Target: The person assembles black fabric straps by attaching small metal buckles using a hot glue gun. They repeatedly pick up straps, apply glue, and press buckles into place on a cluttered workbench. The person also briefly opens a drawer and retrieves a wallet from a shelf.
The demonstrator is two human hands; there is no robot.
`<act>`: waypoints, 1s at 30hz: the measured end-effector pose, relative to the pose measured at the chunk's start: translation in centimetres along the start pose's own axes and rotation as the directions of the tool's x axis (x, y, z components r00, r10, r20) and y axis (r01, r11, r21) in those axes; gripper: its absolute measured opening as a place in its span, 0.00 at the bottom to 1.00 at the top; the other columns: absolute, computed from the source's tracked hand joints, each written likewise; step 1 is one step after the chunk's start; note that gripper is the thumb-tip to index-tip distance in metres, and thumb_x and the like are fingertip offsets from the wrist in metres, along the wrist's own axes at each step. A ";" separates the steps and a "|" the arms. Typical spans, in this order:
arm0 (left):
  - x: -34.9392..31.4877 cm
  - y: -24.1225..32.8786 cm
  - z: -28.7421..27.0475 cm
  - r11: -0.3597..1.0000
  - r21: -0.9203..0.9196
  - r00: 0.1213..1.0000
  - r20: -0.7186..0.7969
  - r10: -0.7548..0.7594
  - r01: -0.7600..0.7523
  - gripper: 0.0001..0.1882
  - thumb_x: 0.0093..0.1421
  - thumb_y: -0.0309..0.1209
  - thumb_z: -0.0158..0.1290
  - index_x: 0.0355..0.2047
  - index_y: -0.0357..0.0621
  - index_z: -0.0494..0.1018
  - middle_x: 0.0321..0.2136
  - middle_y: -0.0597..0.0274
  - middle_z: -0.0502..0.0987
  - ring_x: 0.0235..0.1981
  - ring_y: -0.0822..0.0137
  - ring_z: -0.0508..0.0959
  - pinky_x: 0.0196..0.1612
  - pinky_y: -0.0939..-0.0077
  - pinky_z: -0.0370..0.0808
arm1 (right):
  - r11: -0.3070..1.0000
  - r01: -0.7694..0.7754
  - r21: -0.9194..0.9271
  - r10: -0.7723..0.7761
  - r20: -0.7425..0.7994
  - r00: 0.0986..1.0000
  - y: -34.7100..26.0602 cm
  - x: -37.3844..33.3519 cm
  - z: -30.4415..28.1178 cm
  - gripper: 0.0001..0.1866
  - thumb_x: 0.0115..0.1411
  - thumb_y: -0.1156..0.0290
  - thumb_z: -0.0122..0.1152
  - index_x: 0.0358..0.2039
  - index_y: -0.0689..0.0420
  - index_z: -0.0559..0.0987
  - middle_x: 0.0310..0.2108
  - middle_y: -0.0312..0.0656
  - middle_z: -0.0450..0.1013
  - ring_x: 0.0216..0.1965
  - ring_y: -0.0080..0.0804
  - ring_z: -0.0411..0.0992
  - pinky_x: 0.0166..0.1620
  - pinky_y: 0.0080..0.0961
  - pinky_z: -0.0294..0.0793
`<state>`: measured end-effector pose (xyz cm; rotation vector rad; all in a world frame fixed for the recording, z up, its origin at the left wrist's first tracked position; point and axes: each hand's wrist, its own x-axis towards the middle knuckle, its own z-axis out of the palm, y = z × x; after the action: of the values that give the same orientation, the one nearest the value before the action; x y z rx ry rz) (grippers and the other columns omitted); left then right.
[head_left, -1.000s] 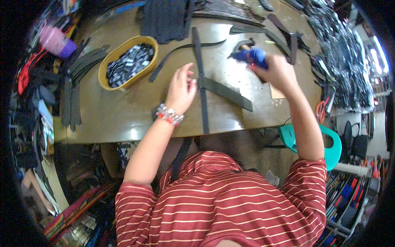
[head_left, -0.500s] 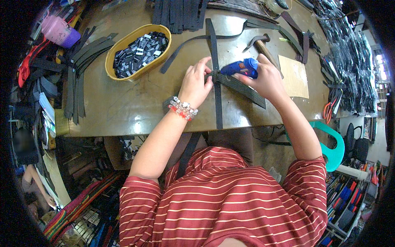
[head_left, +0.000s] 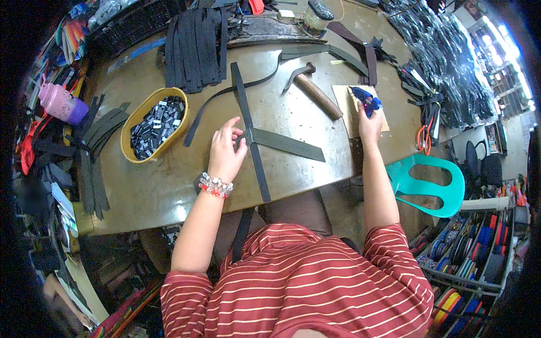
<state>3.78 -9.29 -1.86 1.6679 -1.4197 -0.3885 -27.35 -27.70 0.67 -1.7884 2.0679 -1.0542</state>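
My left hand (head_left: 226, 151), with a beaded bracelet at its wrist, hovers beside the crossing of two dark straps. Its thumb and fingers are apart around the crossing's left side. A narrow black strap (head_left: 258, 166) lies lengthwise across the table toward me. From it a wider, ribbed dark strap (head_left: 290, 146) slants to the right; their ends overlap at the crossing. Farther right, my right hand (head_left: 369, 125) is closed around a blue glue gun (head_left: 367, 101), over a pale cardboard sheet (head_left: 345, 107). Its light tip points away and to the left.
A yellow tub (head_left: 183, 125) of small black pieces stands left. A hammer (head_left: 318, 96) lies between the straps and the cardboard. Cut dark straps (head_left: 194, 50) are piled at the back. Orange-handled scissors (head_left: 423, 139) lie right, near a teal stool (head_left: 431, 194).
My right hand has carried the glue gun from the strap crossing rightward to the cardboard. My left fingers have spread a little at the crossing. The view has shifted.
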 end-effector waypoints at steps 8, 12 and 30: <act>0.4 1.0 -4.4 0.999 0.020 0.989 -0.141 0.049 -0.047 0.16 0.57 0.26 0.50 0.46 0.45 0.71 0.36 0.53 0.78 0.34 0.61 0.80 0.40 0.69 0.76 | 0.950 0.309 -0.047 -0.301 -0.405 0.864 -0.3 -8.3 -3.5 0.26 0.52 0.64 0.64 0.47 0.65 0.68 0.44 0.51 0.65 0.49 0.43 0.63 0.52 0.37 0.63; 4.7 -1.5 -12.6 0.964 0.221 0.953 -0.293 -0.077 0.146 0.10 0.57 0.31 0.50 0.35 0.41 0.77 0.32 0.51 0.79 0.33 0.56 0.79 0.39 0.67 0.74 | 0.773 0.603 0.198 -0.576 -0.177 0.798 -1.4 -13.3 -1.5 0.19 0.55 0.70 0.59 0.47 0.62 0.70 0.42 0.47 0.66 0.45 0.40 0.63 0.44 0.34 0.64; 7.9 -6.4 -16.2 0.945 0.294 0.984 -0.148 -0.102 0.142 0.07 0.57 0.31 0.51 0.33 0.42 0.74 0.23 0.58 0.75 0.25 0.69 0.76 0.31 0.76 0.73 | 0.801 0.491 0.343 -0.532 0.032 0.846 -1.3 -14.2 -0.6 0.07 0.54 0.80 0.54 0.35 0.60 0.75 0.36 0.46 0.67 0.40 0.39 0.67 0.41 0.31 0.69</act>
<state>21.77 -10.04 4.56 1.9984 -1.3311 -0.1281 -23.24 -14.31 -2.11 -2.2151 1.2530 -1.2752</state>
